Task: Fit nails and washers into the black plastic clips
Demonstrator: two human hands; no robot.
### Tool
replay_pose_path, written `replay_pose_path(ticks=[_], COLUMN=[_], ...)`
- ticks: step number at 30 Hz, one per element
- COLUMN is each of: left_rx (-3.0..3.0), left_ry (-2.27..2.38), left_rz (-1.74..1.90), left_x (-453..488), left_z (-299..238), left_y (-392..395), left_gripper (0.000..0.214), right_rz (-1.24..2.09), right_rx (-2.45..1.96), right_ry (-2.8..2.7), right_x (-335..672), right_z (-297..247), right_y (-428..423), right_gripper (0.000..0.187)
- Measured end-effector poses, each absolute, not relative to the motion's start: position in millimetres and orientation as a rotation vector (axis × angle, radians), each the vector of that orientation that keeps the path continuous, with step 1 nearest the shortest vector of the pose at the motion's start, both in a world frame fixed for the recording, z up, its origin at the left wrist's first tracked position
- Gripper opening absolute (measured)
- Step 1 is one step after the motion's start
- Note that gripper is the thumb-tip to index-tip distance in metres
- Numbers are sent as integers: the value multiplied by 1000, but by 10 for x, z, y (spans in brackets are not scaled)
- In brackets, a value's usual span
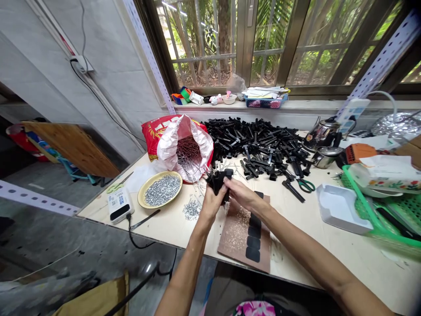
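My left hand (213,199) is wrapped round a bunch of black plastic parts (217,180), held just above the table. The fingers of my right hand (239,192) pinch a black piece at the right side of the same bunch. Below my right forearm lies a brown board (235,237) with a column of black rounded-square pads (253,242) and pale crumbs on it. Small metal washers (191,210) are scattered to the left of my left hand. Behind my hands, an open red and white sack (164,145) holds long screws or nails (189,151).
A large heap of black T-shaped parts (256,140) lies along the window. Left on the table are a yellow dish of washers (161,192), a white device (119,204) and a dark blade (146,219). To the right are green-handled scissors (305,185), a white tray (342,210) and a green basket (357,195).
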State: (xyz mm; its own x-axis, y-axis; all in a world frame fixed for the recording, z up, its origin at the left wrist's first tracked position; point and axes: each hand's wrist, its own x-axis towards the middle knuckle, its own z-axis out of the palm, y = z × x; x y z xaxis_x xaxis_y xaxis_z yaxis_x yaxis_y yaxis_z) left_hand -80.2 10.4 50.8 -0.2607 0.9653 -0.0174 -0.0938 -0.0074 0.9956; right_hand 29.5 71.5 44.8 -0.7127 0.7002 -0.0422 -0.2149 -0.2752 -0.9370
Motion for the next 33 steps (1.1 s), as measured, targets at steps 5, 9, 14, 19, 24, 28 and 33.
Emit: replay_pose_path(ticks=[5,9,14,19,24,28,33], left_rx=[1094,1244,1211,1221,1251,1287,1266], left_ry=[1599,1734,1609,1625,1566,1586,1850], left_rz=[1428,1626,1648,1715,1559,1627,1811], left_x=[-772,-859,-862,-804,-899,-875,-775], left_z=[525,559,584,585,516,450,420], left_y=[165,265,432,489,455,427,427], left_gripper=[66,50,49,49,57,56,53], right_rz=[1982,1724,1447,1505,1551,1632,1557], right_rx=[-567,-563,-640,-692,-718,-701,-758], right_ry=[-1249,-1216,-1204,-937,-826,-793,-887], right_x=[130,32,-171,-394,-444,-410,-382], right_z=[544,483,350,296,201,213,337], right_y=[712,802,785,690,759,743,617], right_gripper=[33,26,35,41,47,46,49])
